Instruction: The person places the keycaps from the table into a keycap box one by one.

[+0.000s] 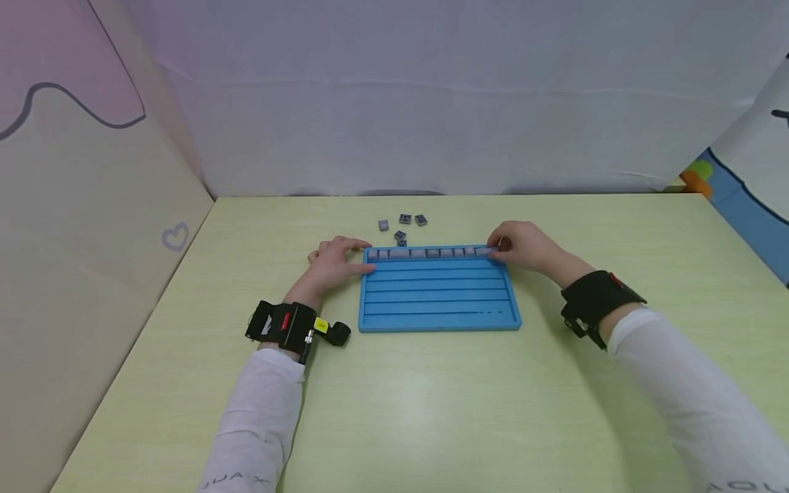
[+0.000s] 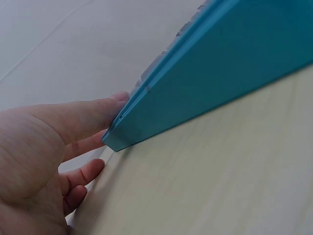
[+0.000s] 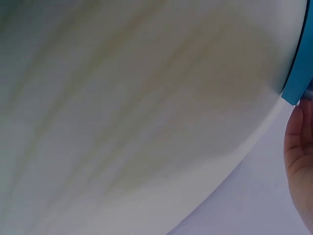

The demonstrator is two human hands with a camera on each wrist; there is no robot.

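Observation:
A blue grooved tray [image 1: 437, 301] lies flat on the table, and a row of small grey square caps [image 1: 425, 253] fills its far groove. My left hand [image 1: 360, 259] rests on the table at the tray's far left corner; the left wrist view shows this left hand [image 2: 73, 127] with its thumb against the blue tray [image 2: 220, 63] edge and its fingers relaxed. My right hand [image 1: 496, 250] is at the far right corner, where its fingertips pinch the last grey cap of the row. In the right wrist view only the side of my right hand [image 3: 298, 156] and the tray corner [image 3: 299, 73] show.
Several loose grey caps [image 1: 405, 219] lie just behind the tray. The pale green table [image 1: 431, 397] stretches wide in front. A cloth backdrop closes the far edge, and a panel wall [image 1: 92, 274] stands along the left.

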